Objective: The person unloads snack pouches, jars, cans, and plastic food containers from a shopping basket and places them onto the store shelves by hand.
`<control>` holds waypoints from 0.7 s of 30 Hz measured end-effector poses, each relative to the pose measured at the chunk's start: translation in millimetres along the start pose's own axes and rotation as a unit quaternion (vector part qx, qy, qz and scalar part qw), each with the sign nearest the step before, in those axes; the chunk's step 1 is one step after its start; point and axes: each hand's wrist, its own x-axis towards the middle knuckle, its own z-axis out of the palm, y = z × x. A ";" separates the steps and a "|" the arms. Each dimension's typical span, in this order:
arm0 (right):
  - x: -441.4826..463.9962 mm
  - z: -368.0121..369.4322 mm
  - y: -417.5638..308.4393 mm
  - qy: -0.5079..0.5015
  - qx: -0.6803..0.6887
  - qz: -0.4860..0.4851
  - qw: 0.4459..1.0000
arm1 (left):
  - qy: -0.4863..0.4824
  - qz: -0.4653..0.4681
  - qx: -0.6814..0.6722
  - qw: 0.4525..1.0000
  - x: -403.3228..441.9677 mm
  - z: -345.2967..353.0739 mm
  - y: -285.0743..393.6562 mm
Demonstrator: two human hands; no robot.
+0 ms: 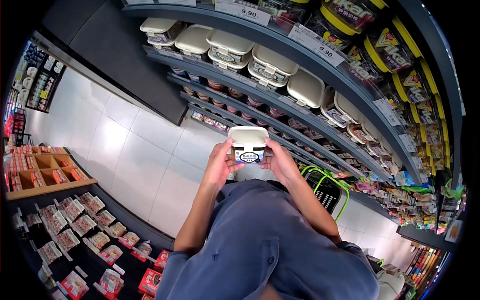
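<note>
A small plastic food tub (248,146) with a cream lid and a blue-and-white label is held up in front of my chest, its label side towards me. My left hand (219,161) grips its left side, thumb near the lid's edge and fingers beneath. On the other side, my right hand (278,159) holds it the same way. Beyond the tub, similar cream-lidded tubs (274,60) line a shelf.
Grey shelving (320,120) curves along the right, with yellow-lidded jars (392,45) and price tags (317,42). A black basket with green handles (327,192) is by my right side. At left are packaged goods (70,225) and a wooden divided tray (47,172). Pale floor tiles (135,165) lie between.
</note>
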 end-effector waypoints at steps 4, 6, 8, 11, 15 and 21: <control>-10.6 -0.8 0.7 0.003 -0.031 -0.060 0.998 | -0.043 0.047 0.000 0.998 -1.3 7.5 3.8; -22.7 6.1 -1.9 0.049 -0.043 -0.229 0.971 | -0.107 0.116 -0.020 0.987 -8.6 20.4 13.2; -29.8 -0.3 -5.7 0.042 -0.040 -0.260 0.964 | -0.126 0.140 0.020 0.982 -10.3 37.1 24.1; -35.5 -9.1 -13.5 0.054 -0.041 -0.407 0.911 | -0.162 0.169 0.075 0.969 -7.5 67.0 40.8; -38.4 -31.0 -28.0 0.116 -0.016 -0.420 0.900 | -0.199 0.169 0.122 0.958 12.4 103.4 50.4; -26.2 -49.9 -52.2 0.171 -0.017 -0.420 0.891 | -0.222 0.160 0.120 0.954 41.4 139.1 49.3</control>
